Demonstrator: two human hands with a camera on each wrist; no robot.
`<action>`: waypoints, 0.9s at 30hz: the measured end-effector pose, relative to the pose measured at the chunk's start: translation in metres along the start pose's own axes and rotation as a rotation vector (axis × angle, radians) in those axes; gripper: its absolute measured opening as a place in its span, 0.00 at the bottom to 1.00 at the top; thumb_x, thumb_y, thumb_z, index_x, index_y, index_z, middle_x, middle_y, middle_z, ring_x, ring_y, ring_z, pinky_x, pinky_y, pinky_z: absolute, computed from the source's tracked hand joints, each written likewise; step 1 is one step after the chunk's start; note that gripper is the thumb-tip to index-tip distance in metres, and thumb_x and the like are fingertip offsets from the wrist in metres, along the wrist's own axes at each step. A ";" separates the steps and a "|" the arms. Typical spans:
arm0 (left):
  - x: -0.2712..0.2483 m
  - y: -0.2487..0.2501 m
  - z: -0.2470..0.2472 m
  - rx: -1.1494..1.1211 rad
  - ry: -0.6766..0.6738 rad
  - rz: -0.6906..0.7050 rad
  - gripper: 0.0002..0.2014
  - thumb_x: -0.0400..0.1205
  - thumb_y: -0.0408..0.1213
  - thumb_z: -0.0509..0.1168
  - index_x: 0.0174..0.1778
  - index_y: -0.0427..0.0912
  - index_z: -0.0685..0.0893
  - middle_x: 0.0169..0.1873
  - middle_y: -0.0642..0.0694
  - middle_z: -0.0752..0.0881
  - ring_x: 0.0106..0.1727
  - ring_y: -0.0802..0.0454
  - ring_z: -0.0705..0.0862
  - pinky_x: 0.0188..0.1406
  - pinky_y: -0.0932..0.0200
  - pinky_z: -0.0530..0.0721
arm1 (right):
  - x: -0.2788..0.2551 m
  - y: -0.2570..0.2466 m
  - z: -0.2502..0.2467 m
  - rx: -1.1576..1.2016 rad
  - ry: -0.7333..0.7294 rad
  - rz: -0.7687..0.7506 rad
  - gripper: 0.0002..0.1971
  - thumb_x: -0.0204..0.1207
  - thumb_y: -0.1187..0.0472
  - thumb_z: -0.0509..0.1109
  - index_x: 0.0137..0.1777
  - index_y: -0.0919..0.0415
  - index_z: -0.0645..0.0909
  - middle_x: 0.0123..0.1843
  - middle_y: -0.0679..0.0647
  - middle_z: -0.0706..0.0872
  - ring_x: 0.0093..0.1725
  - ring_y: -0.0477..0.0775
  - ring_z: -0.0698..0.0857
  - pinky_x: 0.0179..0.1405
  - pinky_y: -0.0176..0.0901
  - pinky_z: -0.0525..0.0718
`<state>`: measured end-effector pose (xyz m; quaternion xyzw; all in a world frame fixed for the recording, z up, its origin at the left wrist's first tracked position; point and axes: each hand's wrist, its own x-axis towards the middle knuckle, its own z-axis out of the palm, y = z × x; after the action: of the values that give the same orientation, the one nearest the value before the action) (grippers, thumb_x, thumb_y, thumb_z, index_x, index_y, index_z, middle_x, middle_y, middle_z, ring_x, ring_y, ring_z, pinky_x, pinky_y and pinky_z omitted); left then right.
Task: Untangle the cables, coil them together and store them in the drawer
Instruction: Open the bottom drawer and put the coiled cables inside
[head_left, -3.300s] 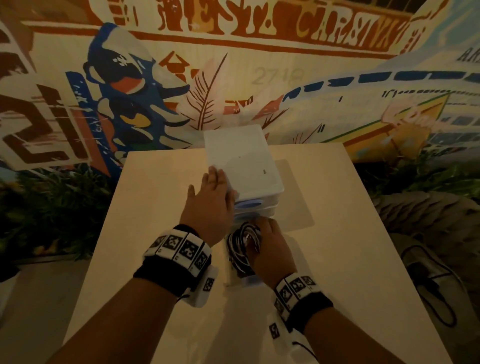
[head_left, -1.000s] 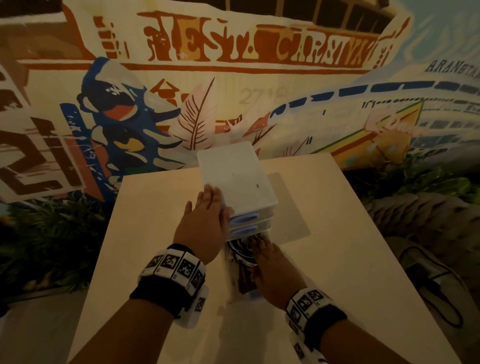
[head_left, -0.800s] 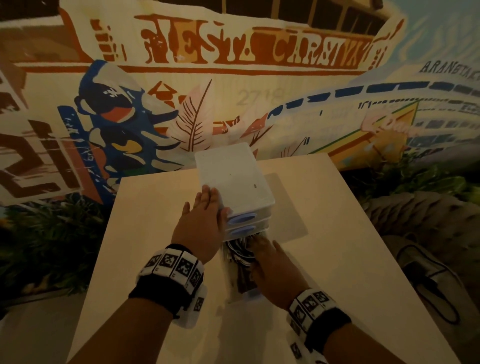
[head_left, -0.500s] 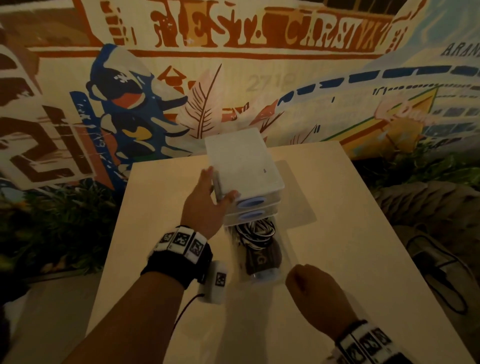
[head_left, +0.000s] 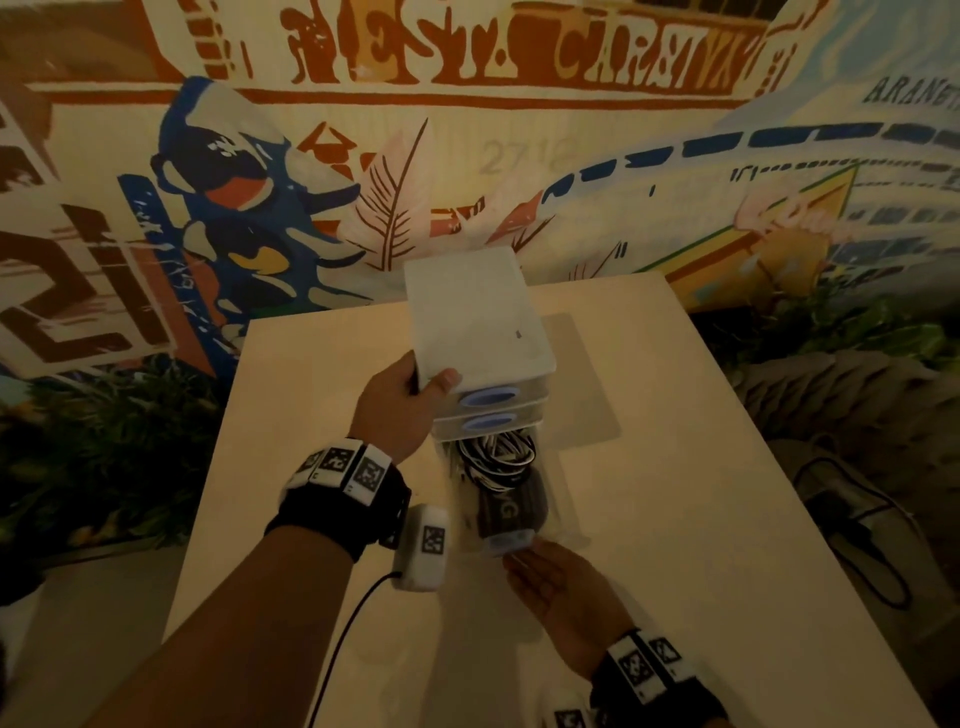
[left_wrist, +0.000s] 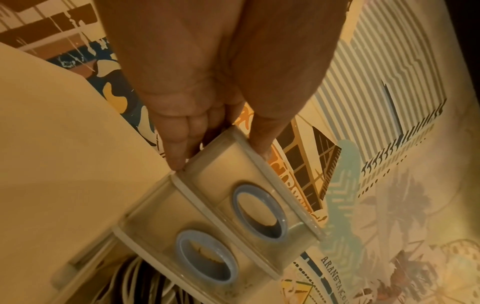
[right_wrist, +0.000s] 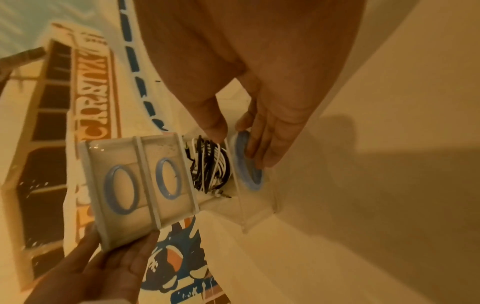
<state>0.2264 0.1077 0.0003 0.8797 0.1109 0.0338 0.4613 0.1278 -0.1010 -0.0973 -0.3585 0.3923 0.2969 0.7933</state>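
Observation:
The white drawer unit (head_left: 478, 322) stands at the middle of the table (head_left: 675, 519). Its bottom drawer (head_left: 506, 543) is pulled out towards me. A coil of black and white cables (head_left: 498, 457) lies inside it, beside a dark item. My left hand (head_left: 431, 384) grips the unit's front left corner, thumb on the lid and fingers down the side. My right hand (head_left: 519, 561) is at the drawer's front. In the right wrist view its straight fingers (right_wrist: 265, 148) lie flat against the blue oval handle (right_wrist: 246, 174), thumb above the cables (right_wrist: 210, 164).
The two upper drawers (left_wrist: 257, 214) are closed. A painted mural wall (head_left: 467, 130) rises right behind the table. Plants (head_left: 93, 441) stand on the floor at the left. A dark cable (head_left: 852, 519) lies on the floor at the right.
My right hand came out of the drawer, leaving the cables inside, drew back as a fist, then moved to the drawer front with straight fingers. My left hand shifted from flat on the lid to gripping the corner.

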 end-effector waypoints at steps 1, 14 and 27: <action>0.001 -0.001 -0.001 0.003 -0.017 0.009 0.20 0.87 0.49 0.66 0.75 0.51 0.81 0.63 0.48 0.88 0.53 0.54 0.81 0.50 0.60 0.76 | 0.000 0.002 0.001 0.029 -0.010 0.009 0.13 0.84 0.67 0.68 0.66 0.70 0.83 0.61 0.69 0.90 0.61 0.67 0.87 0.54 0.54 0.86; 0.010 -0.005 -0.001 0.093 -0.030 0.017 0.20 0.87 0.52 0.64 0.73 0.52 0.81 0.55 0.47 0.90 0.45 0.52 0.81 0.35 0.72 0.72 | 0.010 0.032 0.010 0.154 -0.069 -0.024 0.16 0.87 0.61 0.65 0.71 0.64 0.82 0.63 0.63 0.90 0.65 0.63 0.86 0.60 0.51 0.83; 0.009 -0.009 0.000 0.055 -0.034 0.021 0.20 0.86 0.53 0.65 0.74 0.54 0.80 0.60 0.51 0.90 0.50 0.54 0.82 0.49 0.59 0.77 | 0.034 0.029 0.041 0.258 -0.073 -0.216 0.15 0.87 0.60 0.65 0.71 0.59 0.83 0.61 0.61 0.91 0.64 0.64 0.88 0.58 0.53 0.89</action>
<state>0.2340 0.1144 -0.0074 0.8936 0.0945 0.0204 0.4384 0.1407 -0.0450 -0.1177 -0.2830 0.3573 0.1699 0.8737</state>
